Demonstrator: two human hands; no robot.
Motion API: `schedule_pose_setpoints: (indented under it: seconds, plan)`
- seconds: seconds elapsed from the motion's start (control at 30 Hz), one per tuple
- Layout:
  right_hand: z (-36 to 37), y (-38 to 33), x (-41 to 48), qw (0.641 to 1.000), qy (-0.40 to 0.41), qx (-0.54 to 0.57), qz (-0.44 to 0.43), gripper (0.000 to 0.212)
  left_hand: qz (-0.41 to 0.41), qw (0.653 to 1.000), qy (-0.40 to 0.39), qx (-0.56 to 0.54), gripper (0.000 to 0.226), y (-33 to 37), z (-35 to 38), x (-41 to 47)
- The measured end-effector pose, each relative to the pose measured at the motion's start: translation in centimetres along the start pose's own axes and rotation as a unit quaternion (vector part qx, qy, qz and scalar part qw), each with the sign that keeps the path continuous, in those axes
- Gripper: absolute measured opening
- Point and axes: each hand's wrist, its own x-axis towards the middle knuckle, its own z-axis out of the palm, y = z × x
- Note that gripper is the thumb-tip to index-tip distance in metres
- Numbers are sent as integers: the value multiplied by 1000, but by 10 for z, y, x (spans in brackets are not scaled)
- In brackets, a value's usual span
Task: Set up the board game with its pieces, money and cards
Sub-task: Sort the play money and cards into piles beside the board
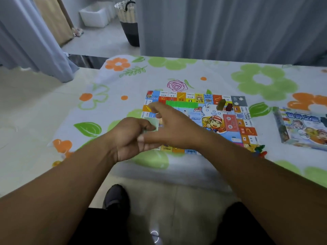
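Observation:
A colourful game board (pixel 221 124) lies flat on the flowered tablecloth (pixel 177 73). My left hand (pixel 129 137) grips a thin stack of pale green play money (pixel 153 123) above the board's near left corner. My right hand (pixel 169 126) hovers over that stack with its fingers spread and loose, holding nothing that I can see. A bright green strip (pixel 182 103) lies along the board's far side. A white die (pixel 207 106), an olive block (pixel 220 104) and a dark red block (pixel 229 107) stand near the far right corner. A red card (pixel 230 123) lies inside the board.
The game box (pixel 304 128) sits on the cloth to the right. Small coloured pawns (pixel 260 150) lie off the board's near right corner. The table's near edge runs just below my wrists. Curtains hang behind; a white bin (pixel 95 16) and a bag (pixel 128 20) stand on the floor beyond.

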Motion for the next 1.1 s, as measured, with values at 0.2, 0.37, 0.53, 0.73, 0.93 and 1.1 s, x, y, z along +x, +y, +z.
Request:
schedule_pose_setpoints:
  seconds: [0.2,0.37,0.53,0.73,0.93,1.1]
  plan:
    - [-3,10,5,966,44,191,169,34,22,999,3,34,28,6,-8,15]
    - [9,13,7,936,87,260,223,16,25,995,-10,91,29,5,-5,19]
    - [20,14,18,926,130,265,235,16,29,994,30,106,27,9,-16,22]
    - [27,21,44,897,142,327,261,21,44,986,98,125,30,16,-44,26]
    - [51,44,52,921,89,218,309,23,50,993,88,61,42,22,-64,26]
    - [61,55,62,932,100,157,311,29,49,997,52,11,38,30,-65,29]
